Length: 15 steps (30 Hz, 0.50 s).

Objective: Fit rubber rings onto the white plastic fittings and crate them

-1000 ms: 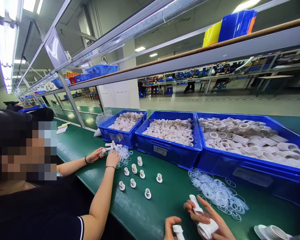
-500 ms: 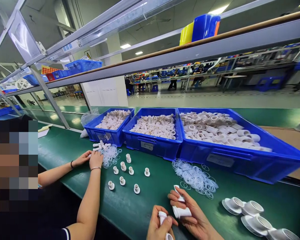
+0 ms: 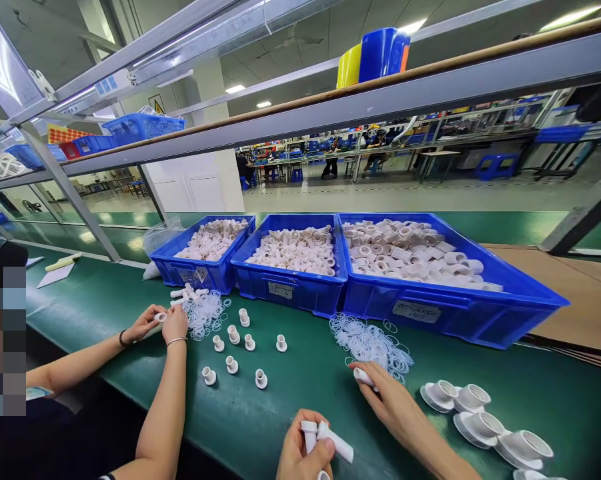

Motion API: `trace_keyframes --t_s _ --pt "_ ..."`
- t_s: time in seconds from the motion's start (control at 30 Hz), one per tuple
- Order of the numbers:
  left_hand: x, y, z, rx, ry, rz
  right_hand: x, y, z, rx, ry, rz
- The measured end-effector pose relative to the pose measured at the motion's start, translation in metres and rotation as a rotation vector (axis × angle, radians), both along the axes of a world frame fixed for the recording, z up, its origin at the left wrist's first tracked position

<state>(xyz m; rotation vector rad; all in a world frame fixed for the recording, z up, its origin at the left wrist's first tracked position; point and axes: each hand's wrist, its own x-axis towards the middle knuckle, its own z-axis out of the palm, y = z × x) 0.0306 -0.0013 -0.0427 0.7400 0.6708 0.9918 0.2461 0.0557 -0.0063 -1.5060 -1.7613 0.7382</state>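
Note:
My left hand [image 3: 303, 453], low at the frame's bottom edge, is closed around white plastic flanged sleeves [image 3: 337, 443]; one lies crosswise under the thumb and others show between the fingers. My right hand [image 3: 385, 397] reaches forward, gripping another white sleeve [image 3: 363, 377] whose open end faces left. Its fingertips are at the near edge of a loose pile of thin translucent rings [image 3: 373, 343]; whether they touch a ring I cannot tell. To the right, several larger-looking flanged sleeves [image 3: 483, 427] stand on their flanges on the green table [image 3: 260, 427].
Three blue bins [image 3: 405, 308] of white fittings line the table's back. Left of centre stand several small flanged sleeves [image 3: 231, 364]. A co-worker's hands [image 3: 174, 323] work at the left beside another ring pile [image 3: 207, 313]. Cardboard [image 3: 545, 280] lies at the right; a shelf [image 3: 300, 120] crosses above.
My right hand has moved away from the left toward the rings, now with one sleeve visible instead of two. An extra sleeve lies across my left hand. The view has shifted right.

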Motion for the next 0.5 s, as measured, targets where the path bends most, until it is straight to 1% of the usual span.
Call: trace_keyframes --t_s 0.03,0.1,0.17,0.23,0.3,0.37,0.43,0.5 --pt "-0.002 0.0 0.002 -0.004 -0.012 -0.013 0.006 0.005 -0.005 0.06 -0.125 0.005" --pt "-0.004 0.002 0.005 -0.003 -0.032 -0.036 0.012 0.015 -0.015 0.118 -0.314 0.021" --pt "-0.007 0.003 0.01 -0.001 -0.054 -0.051 0.012 0.023 -0.023 0.146 -0.438 0.038" --pt "-0.009 0.004 0.014 -0.01 -0.088 -0.027 0.011 0.028 -0.028 0.172 -0.509 0.052" --pt "-0.01 0.004 0.017 -0.038 -0.116 0.024 0.008 0.031 -0.028 0.19 -0.534 0.047" --pt "-0.008 0.004 0.018 -0.065 -0.129 0.073 0.005 0.032 -0.025 0.188 -0.506 0.041" --pt "-0.006 0.004 0.016 -0.072 -0.131 0.11 -0.001 0.031 -0.018 0.149 -0.421 0.057" --pt "-0.004 0.005 0.013 -0.064 -0.127 0.156 -0.01 0.028 -0.011 0.077 -0.291 0.104"
